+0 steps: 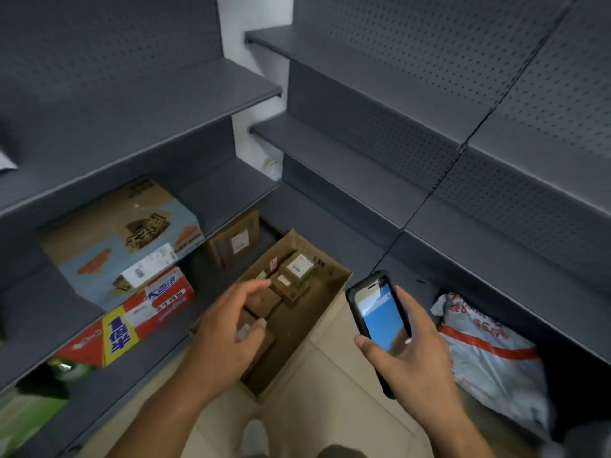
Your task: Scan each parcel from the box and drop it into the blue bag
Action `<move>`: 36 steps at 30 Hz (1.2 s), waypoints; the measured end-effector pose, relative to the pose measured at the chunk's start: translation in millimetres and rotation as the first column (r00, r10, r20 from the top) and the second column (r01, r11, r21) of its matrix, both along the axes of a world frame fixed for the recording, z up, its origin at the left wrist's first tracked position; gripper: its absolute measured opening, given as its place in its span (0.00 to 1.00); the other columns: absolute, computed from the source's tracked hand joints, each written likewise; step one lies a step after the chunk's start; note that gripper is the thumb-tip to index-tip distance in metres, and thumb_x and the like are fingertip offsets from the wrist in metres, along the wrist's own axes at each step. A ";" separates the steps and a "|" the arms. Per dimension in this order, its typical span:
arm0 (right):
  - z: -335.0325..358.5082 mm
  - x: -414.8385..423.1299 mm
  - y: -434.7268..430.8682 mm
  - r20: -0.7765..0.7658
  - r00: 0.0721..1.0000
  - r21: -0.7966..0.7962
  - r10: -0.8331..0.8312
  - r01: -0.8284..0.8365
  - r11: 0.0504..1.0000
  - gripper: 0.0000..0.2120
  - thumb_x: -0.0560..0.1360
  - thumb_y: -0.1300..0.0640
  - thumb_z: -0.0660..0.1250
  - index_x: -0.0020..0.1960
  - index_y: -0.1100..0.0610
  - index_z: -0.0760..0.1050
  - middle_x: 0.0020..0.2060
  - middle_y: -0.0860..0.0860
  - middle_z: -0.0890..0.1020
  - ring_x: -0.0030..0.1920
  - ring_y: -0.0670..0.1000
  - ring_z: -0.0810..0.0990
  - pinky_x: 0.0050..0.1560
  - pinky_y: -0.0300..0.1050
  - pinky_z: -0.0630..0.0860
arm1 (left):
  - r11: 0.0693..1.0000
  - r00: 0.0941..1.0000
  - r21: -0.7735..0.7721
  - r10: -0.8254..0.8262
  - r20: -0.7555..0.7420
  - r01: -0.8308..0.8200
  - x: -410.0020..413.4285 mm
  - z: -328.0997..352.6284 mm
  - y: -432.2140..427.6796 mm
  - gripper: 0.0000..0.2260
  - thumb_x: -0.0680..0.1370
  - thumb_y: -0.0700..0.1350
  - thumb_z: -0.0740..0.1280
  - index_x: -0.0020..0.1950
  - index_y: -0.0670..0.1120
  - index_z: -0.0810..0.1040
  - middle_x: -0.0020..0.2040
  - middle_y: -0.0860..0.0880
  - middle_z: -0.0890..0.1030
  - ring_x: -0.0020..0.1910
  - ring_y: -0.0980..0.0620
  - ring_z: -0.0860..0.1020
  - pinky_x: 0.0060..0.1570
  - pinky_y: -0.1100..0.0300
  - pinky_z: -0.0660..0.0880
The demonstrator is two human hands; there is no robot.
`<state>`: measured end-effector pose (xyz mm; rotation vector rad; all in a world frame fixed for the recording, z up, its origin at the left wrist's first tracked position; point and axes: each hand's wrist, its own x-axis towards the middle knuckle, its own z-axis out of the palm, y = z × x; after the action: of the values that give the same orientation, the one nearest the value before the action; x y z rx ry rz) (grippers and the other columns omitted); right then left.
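- Under the left hand (pixel 228 322), inside the open cardboard box (pixel 319 302), several small brown parcels lie packed close together; the nearest parcel (pixel 264 300) sits just below the gap between forefinger and thumb
- This hand's fingers are spread and loosely bent, the forefinger stretched ahead and the thumb low beside a small white label; they close on nothing I can make out, though blur hides whether the thumb tip touches cardboard
- Beside it, the right hand (pixel 406 355) is curled round a dark-cased phone (pixel 380 312), thumb on the near edge and lit screen facing up, held above the box's right-hand wall
- Step in hand, as I judge it: choosing the next parcel to lift out, with the scan not yet begun
- Next move calls for pinching one parcel alone, drawing it clear of its neighbours, and turning its label toward the back of the phone; the labelled parcel (pixel 297 267), just beyond the forefinger, already shows its sticker upward
- Outward of the right hand, low under the shelving and well apart from the left hand, lies a pale bag (pixel 489 352) with red print; I take it for the drop point, though it reads more grey-white than blue
- Many parcels are left in the box, so most of the work remains
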<state>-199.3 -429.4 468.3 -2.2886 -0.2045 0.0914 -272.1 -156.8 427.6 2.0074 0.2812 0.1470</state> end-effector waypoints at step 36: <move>-201.9 364.4 88.9 -0.225 0.966 -0.029 0.127 -0.137 0.990 0.43 0.60 0.28 0.67 0.72 0.41 0.62 0.66 0.42 0.73 0.57 0.38 0.68 0.50 0.26 0.59 | 0.975 0.944 0.185 -0.061 -0.324 0.126 298.4 -148.2 87.2 0.27 0.78 0.51 0.67 0.68 0.77 0.64 0.63 0.77 0.70 0.64 0.71 0.71 0.55 0.65 0.70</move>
<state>165.1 -340.5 266.4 -2.2860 -0.2400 0.4233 26.4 -69.6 279.5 2.2427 0.3857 -0.2200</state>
